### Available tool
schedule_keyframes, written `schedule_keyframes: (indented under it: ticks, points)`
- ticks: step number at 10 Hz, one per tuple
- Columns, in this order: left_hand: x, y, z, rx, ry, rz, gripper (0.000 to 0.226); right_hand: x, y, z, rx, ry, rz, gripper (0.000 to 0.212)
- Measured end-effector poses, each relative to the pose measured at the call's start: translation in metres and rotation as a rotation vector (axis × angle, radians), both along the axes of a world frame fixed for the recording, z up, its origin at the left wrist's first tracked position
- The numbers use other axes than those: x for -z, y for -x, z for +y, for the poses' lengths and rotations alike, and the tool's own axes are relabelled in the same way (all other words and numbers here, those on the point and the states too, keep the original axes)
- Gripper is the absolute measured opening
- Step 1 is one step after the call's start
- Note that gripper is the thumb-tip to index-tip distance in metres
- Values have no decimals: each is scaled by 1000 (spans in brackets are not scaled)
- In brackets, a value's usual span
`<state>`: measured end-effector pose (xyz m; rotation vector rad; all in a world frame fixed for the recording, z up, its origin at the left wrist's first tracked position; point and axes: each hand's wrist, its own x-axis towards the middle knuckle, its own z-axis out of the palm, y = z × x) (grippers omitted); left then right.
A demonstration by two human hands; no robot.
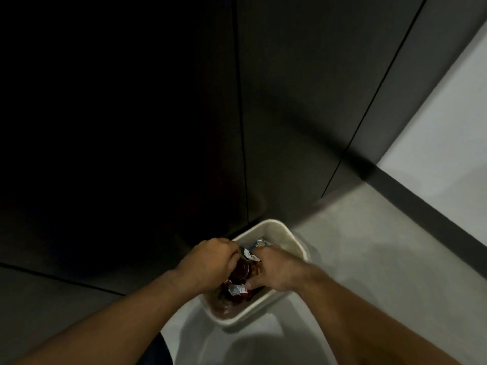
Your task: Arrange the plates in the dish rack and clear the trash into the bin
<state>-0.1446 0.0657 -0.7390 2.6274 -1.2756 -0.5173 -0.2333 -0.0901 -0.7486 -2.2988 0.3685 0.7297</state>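
- Both hands reach down over a white bin [274, 227] that stands on the pale floor [369, 254] beside dark cabinet fronts [158, 127].
- Left hand [210, 262] is curled into a fist around a dark, reddish-brown wrapper [243, 270] above the bin's opening.
- Right hand [276, 270] is closed on crumpled trash, thumb pressing a silvery scrap [235, 288].
- More wrappers, one white and blue [259, 243], lie inside the bin; what they are is too blurred to tell.

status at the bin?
Left hand and right hand both closed on trash, over the open bin. Wrappers already inside. Nothing in the way.
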Motion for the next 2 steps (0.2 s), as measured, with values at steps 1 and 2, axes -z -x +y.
schedule_keyframes:
  ticks: [1, 2]
  points:
    - [-18, 1, -5, 42, -33, -29, 32, -24, 3, -12, 53, 16, -33, 51]
    - [-56, 6, -8, 57, -5, -26, 35, -66, 12, -24, 101, 80, -98, 46]
